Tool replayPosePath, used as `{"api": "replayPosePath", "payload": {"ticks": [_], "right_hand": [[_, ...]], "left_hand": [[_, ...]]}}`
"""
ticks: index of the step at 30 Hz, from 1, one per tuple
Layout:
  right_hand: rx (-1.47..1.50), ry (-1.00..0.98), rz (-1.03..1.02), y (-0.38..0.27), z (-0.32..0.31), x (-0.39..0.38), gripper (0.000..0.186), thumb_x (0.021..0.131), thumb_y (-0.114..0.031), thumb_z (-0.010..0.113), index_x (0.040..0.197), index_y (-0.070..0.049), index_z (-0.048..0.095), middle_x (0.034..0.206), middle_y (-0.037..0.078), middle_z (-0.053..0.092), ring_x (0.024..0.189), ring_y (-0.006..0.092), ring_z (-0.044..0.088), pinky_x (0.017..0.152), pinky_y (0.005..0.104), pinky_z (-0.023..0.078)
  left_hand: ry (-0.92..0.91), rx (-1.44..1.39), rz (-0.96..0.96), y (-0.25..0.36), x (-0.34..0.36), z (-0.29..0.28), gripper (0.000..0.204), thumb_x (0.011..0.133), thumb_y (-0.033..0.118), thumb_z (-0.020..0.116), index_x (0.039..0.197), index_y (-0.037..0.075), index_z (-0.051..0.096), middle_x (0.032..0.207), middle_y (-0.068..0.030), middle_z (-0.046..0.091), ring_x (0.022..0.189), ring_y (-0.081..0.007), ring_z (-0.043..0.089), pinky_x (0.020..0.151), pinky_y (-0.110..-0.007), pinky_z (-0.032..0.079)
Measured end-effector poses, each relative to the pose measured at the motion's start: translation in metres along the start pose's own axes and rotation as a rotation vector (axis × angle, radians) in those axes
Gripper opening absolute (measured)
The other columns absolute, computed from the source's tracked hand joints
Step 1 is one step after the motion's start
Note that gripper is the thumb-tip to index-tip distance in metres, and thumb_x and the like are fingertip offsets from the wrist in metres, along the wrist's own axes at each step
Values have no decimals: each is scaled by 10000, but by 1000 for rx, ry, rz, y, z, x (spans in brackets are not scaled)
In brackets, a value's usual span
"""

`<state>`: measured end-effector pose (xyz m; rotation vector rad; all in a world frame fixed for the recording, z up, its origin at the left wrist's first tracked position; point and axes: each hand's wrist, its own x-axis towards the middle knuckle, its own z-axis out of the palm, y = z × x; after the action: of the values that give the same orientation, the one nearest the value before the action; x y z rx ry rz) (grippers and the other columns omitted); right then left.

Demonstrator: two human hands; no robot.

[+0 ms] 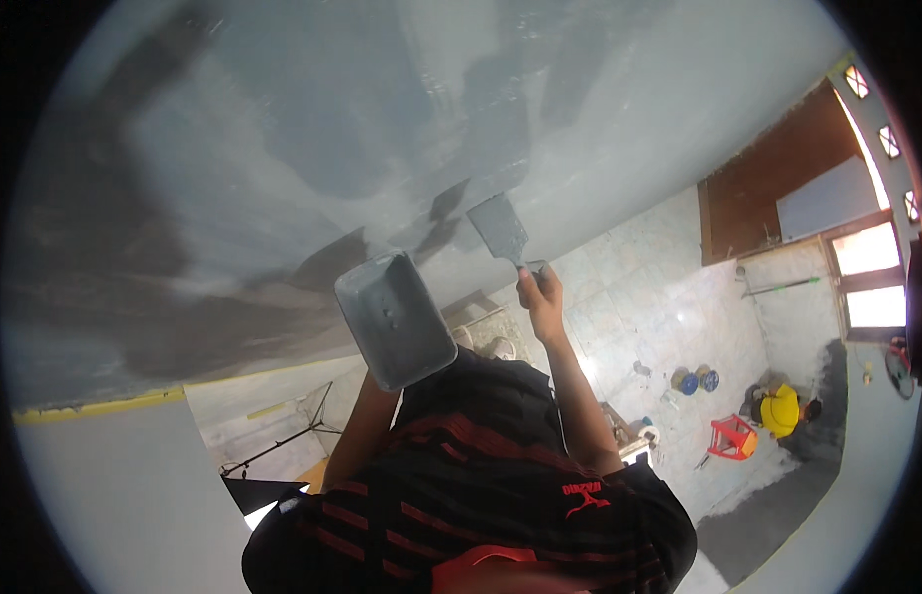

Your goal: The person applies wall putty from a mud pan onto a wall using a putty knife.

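A grey rectangular tub (394, 317) with grey paste smeared inside hangs in front of me, tilted toward my view. My left forearm (360, 436) runs up behind it; the left hand itself is hidden by the tub it supports. To the right, my right hand (543, 297) is closed around the handle of a wide putty knife (500, 226). Grey paste coats its flat blade, which is close to the wall (332, 89); whether it touches cannot be told. Darker, damp-looking grey patches cover much of that wall.
A black tripod stand (317, 428) is at lower left. On the tiled floor (629, 297) at right stand paint buckets (689, 382) and a red stool (730, 438). A person in a yellow shirt (780, 411) is beyond the stool. A brown door (758, 188) lies far right.
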<state>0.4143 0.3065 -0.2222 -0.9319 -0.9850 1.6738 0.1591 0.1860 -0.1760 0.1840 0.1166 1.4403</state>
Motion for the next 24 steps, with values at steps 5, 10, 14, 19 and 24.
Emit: {"api": "replayPosePath", "payload": {"ticks": [5, 10, 14, 19, 24], "right_hand": [[49, 71, -15, 3, -23, 25, 209, 1070, -246, 650, 963, -84, 575, 688, -75, 465, 572, 40, 374, 499, 255, 267], [-17, 88, -82, -14, -29, 49, 234, 1066, -269, 658, 951, -78, 588, 676, -78, 453, 571, 40, 369, 503, 254, 265], [-55, 109, -122, -17, -43, 69, 244, 1060, -289, 666, 969, -71, 608, 680, -75, 464, 581, 46, 385, 521, 255, 295], [-129, 147, -118, -9, -27, 86, 282, 1050, -306, 675, 928, -60, 614, 677, -58, 487, 593, 56, 408, 542, 262, 325], [-361, 304, -22, 19, -55, 96, 304, 1032, -310, 691, 925, -30, 638, 659, -40, 509, 585, 78, 427, 538, 283, 340]], "left_hand": [[-124, 58, -52, -3, 18, -11, 864, 1006, 515, 635, 1661, 124, 228, 1566, -171, 473, 1380, -420, 530, 1114, -672, 446], [-57, 37, -117, 4, 20, -8, 860, 1014, 484, 636, 1658, 94, 220, 1517, -185, 487, 1379, -426, 517, 1139, -682, 408], [-155, -8, -182, 2, 31, 7, 830, 1033, 459, 613, 1660, 91, 213, 1516, -178, 456, 1376, -429, 503, 1157, -681, 388], [-135, -126, -211, 9, 29, -18, 768, 1065, 422, 564, 1663, 96, 211, 1502, -172, 446, 1395, -410, 466, 1180, -681, 360], [-125, -109, -214, 4, 30, -22, 721, 1079, 405, 536, 1661, 107, 235, 1499, -170, 446, 1401, -391, 454, 1191, -679, 346]]}}
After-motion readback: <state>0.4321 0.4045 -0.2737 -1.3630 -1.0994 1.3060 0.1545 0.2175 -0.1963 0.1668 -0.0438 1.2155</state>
